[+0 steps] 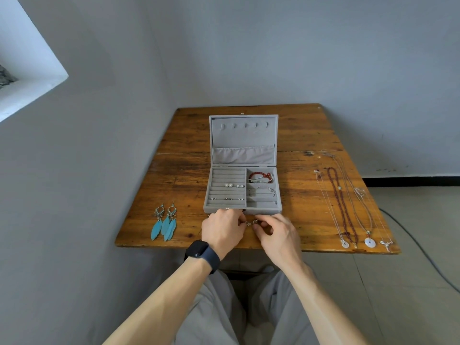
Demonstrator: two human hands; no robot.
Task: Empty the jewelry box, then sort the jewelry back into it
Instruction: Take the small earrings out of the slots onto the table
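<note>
Though tiny, a glinting silver piece (249,223)

This looks like a plain room in a home. A worn wooden table (311,135) stands against bare grey painted walls (323,58), with a deep white window recess (32,70) at the upper left. The floor (410,282) is pale tile with a dark skirting strip (410,181), and a cable (423,250) trails across it. A jewelry box (244,135), feather earrings (165,225) and necklaces (370,242) on the table suit a domestic setting.
</note>
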